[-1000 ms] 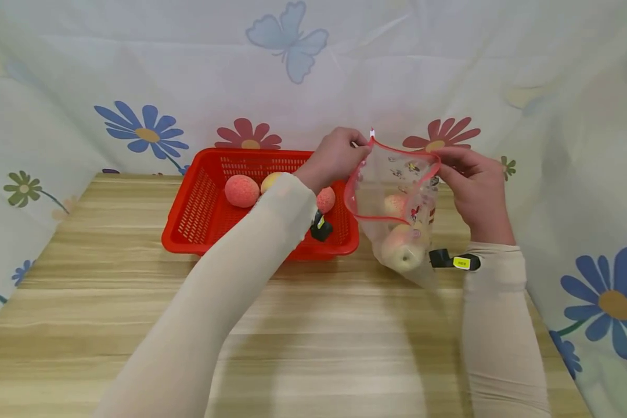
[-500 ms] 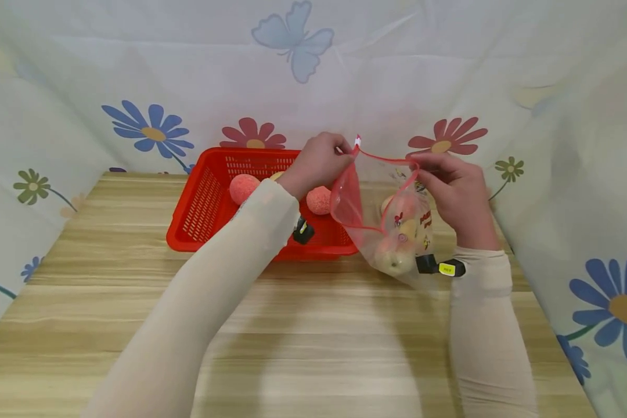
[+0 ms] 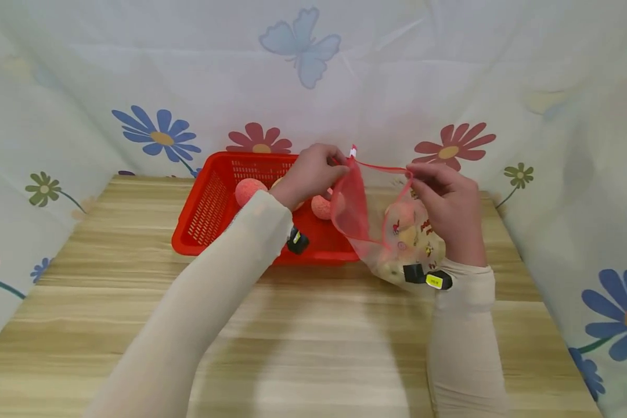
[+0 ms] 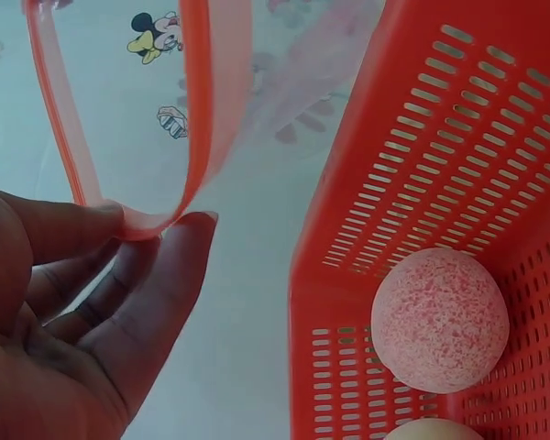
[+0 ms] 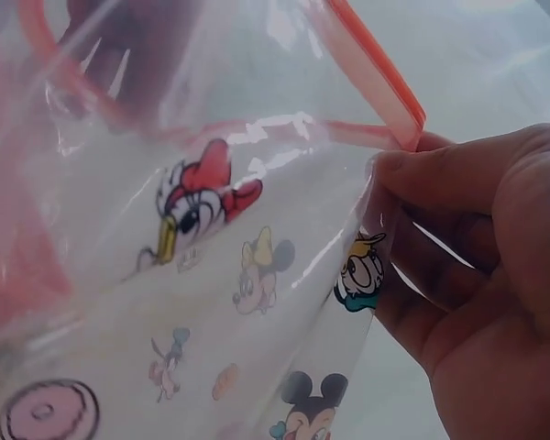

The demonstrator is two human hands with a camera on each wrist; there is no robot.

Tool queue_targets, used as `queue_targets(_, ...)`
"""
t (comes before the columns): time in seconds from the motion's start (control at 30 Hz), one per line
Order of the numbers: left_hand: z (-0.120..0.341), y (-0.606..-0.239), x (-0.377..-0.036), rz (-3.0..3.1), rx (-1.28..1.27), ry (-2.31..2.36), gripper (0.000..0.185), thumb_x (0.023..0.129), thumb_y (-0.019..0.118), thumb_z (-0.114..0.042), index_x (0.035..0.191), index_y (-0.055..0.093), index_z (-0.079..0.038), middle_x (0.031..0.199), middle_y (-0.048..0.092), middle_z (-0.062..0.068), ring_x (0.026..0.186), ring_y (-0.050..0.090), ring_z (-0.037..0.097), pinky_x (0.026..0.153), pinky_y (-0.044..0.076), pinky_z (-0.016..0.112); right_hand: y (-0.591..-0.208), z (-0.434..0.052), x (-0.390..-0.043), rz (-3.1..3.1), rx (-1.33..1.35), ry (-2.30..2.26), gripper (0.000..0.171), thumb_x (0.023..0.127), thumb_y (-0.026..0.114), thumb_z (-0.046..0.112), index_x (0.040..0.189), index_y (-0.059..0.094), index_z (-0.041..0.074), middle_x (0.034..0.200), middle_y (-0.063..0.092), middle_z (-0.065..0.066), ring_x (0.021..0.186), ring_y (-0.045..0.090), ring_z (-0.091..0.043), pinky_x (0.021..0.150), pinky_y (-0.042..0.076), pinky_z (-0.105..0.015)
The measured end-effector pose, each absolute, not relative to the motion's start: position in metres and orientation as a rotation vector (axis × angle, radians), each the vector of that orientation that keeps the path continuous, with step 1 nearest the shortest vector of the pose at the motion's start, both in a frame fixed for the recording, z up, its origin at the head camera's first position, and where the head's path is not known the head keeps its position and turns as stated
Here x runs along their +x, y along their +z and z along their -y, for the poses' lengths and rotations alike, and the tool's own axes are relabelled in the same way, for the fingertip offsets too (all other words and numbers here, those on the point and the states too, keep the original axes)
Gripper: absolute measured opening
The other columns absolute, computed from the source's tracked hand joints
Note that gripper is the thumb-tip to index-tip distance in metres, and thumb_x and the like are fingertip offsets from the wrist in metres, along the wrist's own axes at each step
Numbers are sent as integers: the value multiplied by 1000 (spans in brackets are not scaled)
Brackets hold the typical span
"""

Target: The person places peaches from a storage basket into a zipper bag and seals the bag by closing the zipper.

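Bag: a clear zip bag (image 3: 397, 232) with a red seal strip and printed cartoon figures hung above the wooden table (image 3: 313, 342), just right of the basket, its bottom resting near the table.
Bag contents: pale, pinkish round fruits (image 3: 399, 216) showed through the plastic; their number could not be told.
Bag mouth: it stood open, the red strip stretched between the two hands, a small white slider tab (image 3: 352, 152) at the left corner.
Left hand: the left hand (image 3: 310, 171) pinched the left end of the seal strip between thumb and fingertips (image 4: 179, 266).
Right hand: the right hand (image 3: 446, 197) pinched the right end of the strip, fingers (image 5: 458, 183) clamped on the plastic.
Basket: a red slotted basket (image 3: 209, 209) sat at the back of the table.
Basket contents: a speckled pink ball (image 3: 249, 190), a second one (image 3: 321, 206) by the bag, and a pale fruit (image 4: 431, 429) partly hidden.
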State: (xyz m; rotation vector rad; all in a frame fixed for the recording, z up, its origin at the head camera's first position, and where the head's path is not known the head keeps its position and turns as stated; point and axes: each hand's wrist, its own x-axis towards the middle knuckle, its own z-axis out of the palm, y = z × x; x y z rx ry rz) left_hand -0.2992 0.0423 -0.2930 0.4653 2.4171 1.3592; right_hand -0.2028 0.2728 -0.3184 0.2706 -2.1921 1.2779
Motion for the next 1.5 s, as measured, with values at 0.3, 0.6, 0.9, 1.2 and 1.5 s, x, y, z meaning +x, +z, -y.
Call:
queue_targets(0.3, -41, -283, -299, -2369, 377, 1415, 27, 92, 66, -22, 117, 60, -13, 109, 63, 6, 91, 68, 22, 68, 60, 30, -316, -264, -203, 2132, 293, 1274, 22, 88, 69, 9, 110, 74, 9, 98, 71, 5, 83, 64, -2, 77, 53, -13)
queue_targets(0.6, -40, -289, -302, -2324, 325, 1475, 29, 90, 68, -24, 116, 61, -13, 108, 64, 6, 90, 69, 23, 71, 61, 33, -321, -262, -204, 2121, 283, 1299, 22, 88, 69, 10, 109, 74, 7, 97, 70, 10, 84, 64, -2, 78, 53, -13)
queue_targets(0.9, -29, -302, -310, -2353, 404, 1446, 29, 93, 62, -37, 114, 65, -16, 106, 65, 1, 88, 69, 25, 72, 60, 29, -323, -261, -204, 2100, 298, 1310, 21, 88, 70, 8, 108, 74, 7, 96, 70, 13, 83, 64, -3, 77, 53, -14)
queue_targets(1.2, -18, -313, -319, -2399, 369, 1356, 26, 89, 68, -31, 110, 63, -17, 105, 64, 1, 99, 65, 33, 81, 59, 33, -327, -259, -206, 2107, 324, 1310, 21, 87, 70, 10, 108, 74, 6, 97, 70, 11, 85, 64, -1, 78, 53, -14)
queue_targets(1.5, -8, -327, -331, -2516, 341, 1240, 27, 89, 68, -31, 112, 61, -19, 115, 61, -1, 109, 59, 32, 90, 56, 37, -327, -261, -205, 2104, 316, 1320, 21, 88, 70, 8, 108, 74, 6, 97, 68, 15, 84, 64, -2, 77, 53, -14)
